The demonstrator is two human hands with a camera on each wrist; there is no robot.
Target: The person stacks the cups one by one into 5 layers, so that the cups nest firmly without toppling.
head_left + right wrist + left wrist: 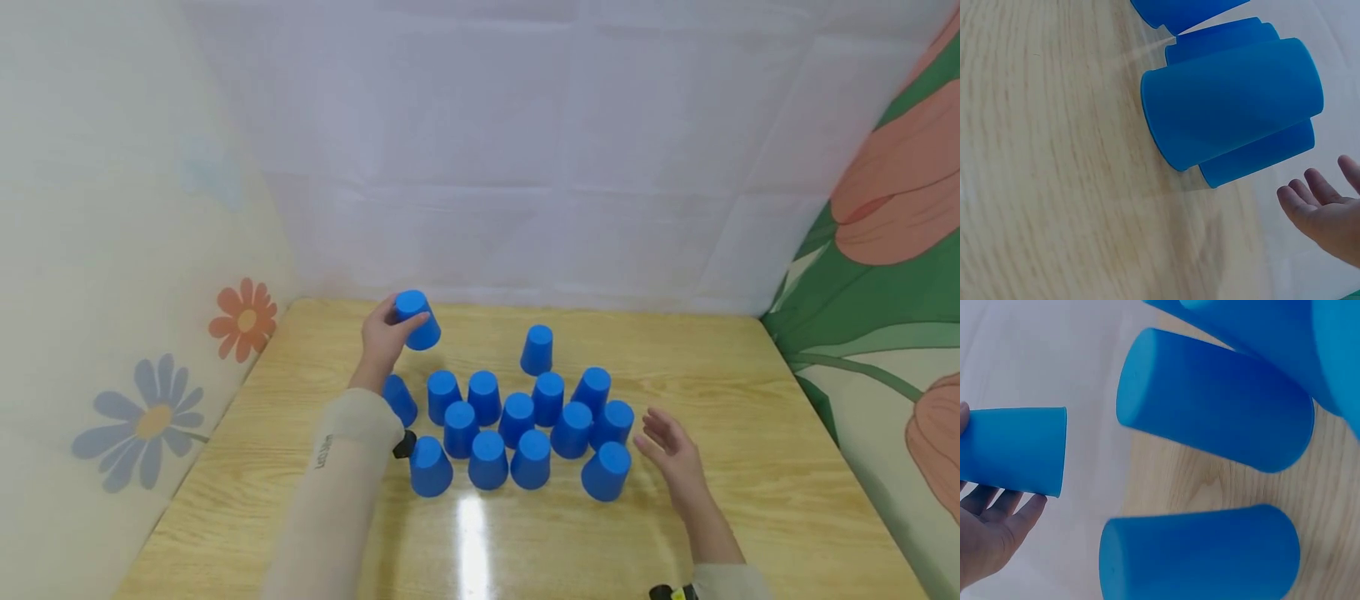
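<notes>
Left hand: from my place I see the left hand (382, 335) pinching one cup between its thumb and its fingers, at the far left part of the table.
Held cup: the blue held cup (422, 327) is in the air, mouth down and a little tilted – apart from the other cups.
Right hand: my right hand (672, 454) holds nothing; its fingers are relaxed and apart, just beside the right end of the group.
Cup group: many blue cups (517, 419) stand close together with the mouth down, in uneven rows, in the middle of the table (780, 475).
Lone cup: one more blue cup (537, 350) stands behind the group, also mouth down, a little apart from it.
Cup by left wrist: this cup (400, 402) is partly hidden by the forearm – I cannot see all of it.
Surroundings: a white cloth (480, 150) hangs behind, and big printed flowers (153, 421) are at the left side.
</notes>
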